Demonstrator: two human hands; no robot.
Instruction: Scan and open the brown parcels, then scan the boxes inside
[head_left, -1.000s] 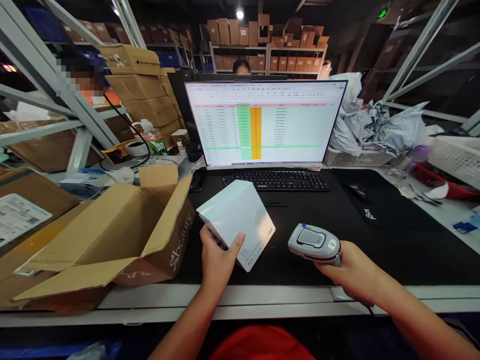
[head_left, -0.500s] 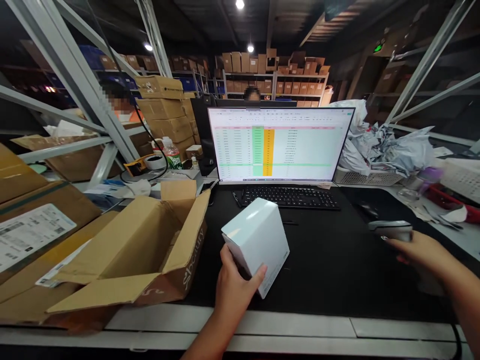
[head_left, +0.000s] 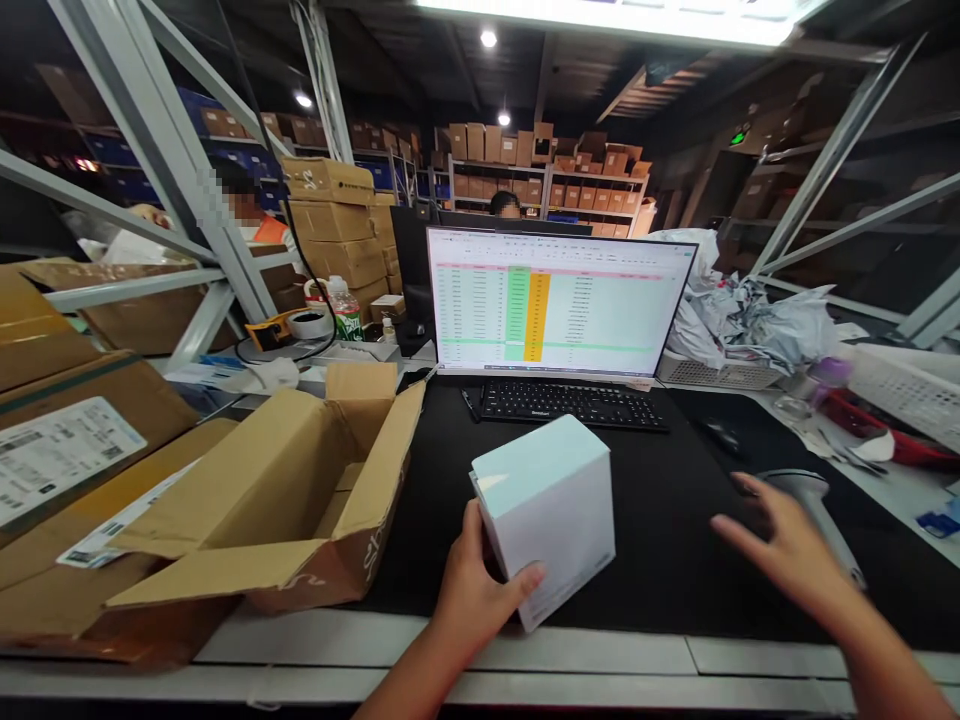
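Note:
My left hand (head_left: 484, 580) grips a white box (head_left: 562, 530) with a pale blue-green top, thumb on its front face and fingers at its left side. The box is held tilted over the black desk mat (head_left: 660, 560). To the right, my right hand (head_left: 787, 540) is open, its thumb and fingers apart. Beside and partly behind that hand lies a grey barcode scanner (head_left: 829, 520) on the mat. Left of the white box stands an open cardboard box (head_left: 247, 480) with its flaps spread; part of its inner floor shows.
A monitor (head_left: 600, 310) with a spreadsheet stands behind a black keyboard (head_left: 574, 403). A mouse (head_left: 718, 436) is at the right. Labelled cartons (head_left: 90, 440) crowd the left edge. Plastic bags (head_left: 750, 310) fill a basket at the back right. Two people are beyond the desk.
My right hand has let go of the barcode scanner, which now lies on the mat. The white box has shifted slightly right and turned in my left hand.

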